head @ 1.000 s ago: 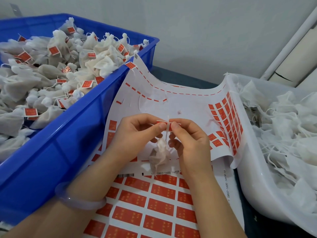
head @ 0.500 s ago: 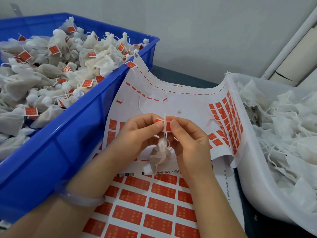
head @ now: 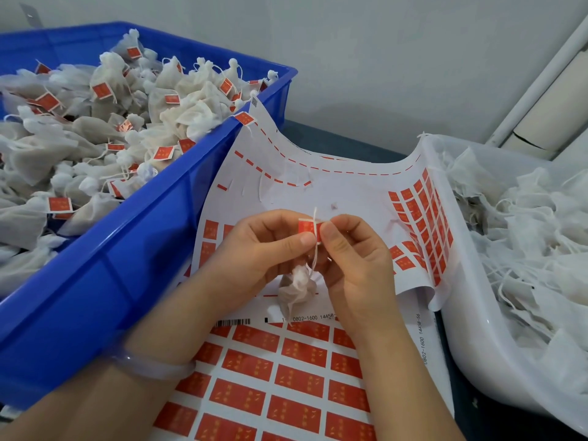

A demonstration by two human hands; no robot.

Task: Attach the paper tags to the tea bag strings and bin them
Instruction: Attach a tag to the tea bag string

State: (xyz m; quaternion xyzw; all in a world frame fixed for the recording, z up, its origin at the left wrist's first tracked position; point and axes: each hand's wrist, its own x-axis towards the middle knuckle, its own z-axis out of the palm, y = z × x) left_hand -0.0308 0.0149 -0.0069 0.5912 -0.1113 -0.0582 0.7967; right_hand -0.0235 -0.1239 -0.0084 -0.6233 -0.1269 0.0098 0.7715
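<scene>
**Tea bag [head: 296,292]: the paper tag [head: 306,226] is being closed on the string [head: 315,253]**

The tea bag hangs just under the two hands. It is above the lower sheet of red tags [head: 286,380], which lies on the surface between the blue bin [head: 127,249] and the white tub [head: 461,297]. The string goes up between the thumbs, and its loose end stands out above the paper tag.

The left hand [head: 254,253] pinches the left part of the paper tag between thumb and forefinger. The right hand [head: 356,259] pinches the right edge, with the thumb at the place where the string crosses the tag. So both hands are closed on the tag, and neither one holds the bag itself.

I judge that the attaching step is in hand and is almost finished, but the bag is not yet binned. The next move calls for a firm press on the tag, so that the string is caught inside it and cannot slip out. After this, one hand can let go. The other can carry the bag by the tag or the string to the blue bin, where the bags with red tags lie.

The white tub holds bags with bare strings, so I think the next bag comes from there. A second sheet [head: 334,192], mostly used, curves up behind the hands.
</scene>
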